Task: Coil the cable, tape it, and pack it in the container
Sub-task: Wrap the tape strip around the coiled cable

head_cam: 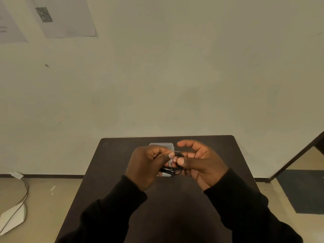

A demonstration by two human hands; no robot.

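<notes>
A black cable, gathered into a small bundle of loops, hangs between my two hands above the dark table. My left hand pinches the bundle with thumb and fingers closed. My right hand grips it from the other side with thumb and lower fingers, the index finger raised. A clear plastic container lies on the table behind the hands, mostly hidden by them. I see no tape; it may be hidden.
The table stands against a pale wall with papers stuck at the upper left. On the floor at the left lie a thin cable and a white flat object. A dark mat lies at the right.
</notes>
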